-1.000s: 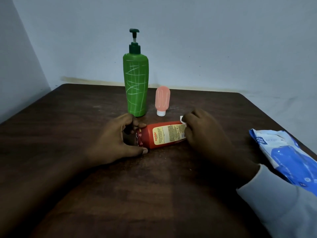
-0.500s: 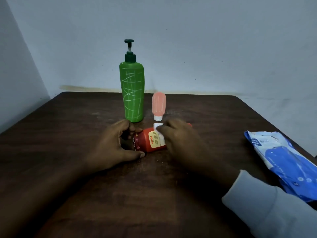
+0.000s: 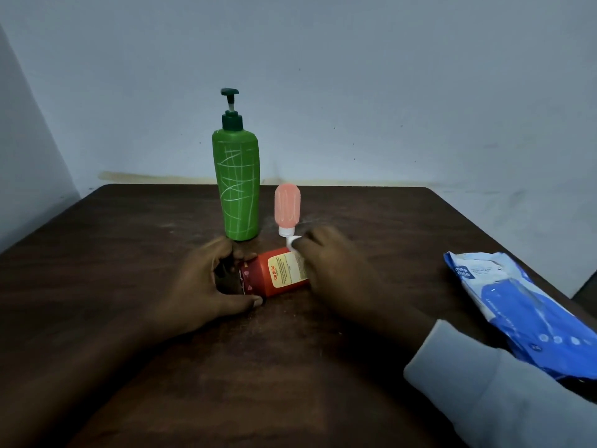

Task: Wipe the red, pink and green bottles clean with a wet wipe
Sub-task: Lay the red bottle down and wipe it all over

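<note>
1. Red bottle [image 3: 281,273]: laid on its side on table [image 3: 290,367], centre-front. Cap end is turned left, yellow label up.
2. L hand [image 3: 210,279]: curled round cap end of red bottle. Thumb is seen at near side, low by the table top; fingers are wrapped over far side. Bottle is firmly gripped.
3. R hand [image 3: 332,270]: laid over right part of red bottle, fingers bent. Base end is hidden under it.
4. Wipe [image 3: 292,244]: white, small wad, pinched at R fingertips and held to bottle's far upper edge, by the label.
5. Green bottle [image 3: 235,189]: upright, w/ dark pump, white scribbled lines on body. Set just behind L hand; contact can't be told.
6. Pink bottle [image 3: 287,208]: upright on its white cap, just right of green bottle, just behind wipe.
7. Pack [image 3: 523,312]: blue/white, laid flat at table's right edge, well apart from bottles.
8. Sleeve [image 3: 484,399]: pale grey, worn on R forearm.
</note>
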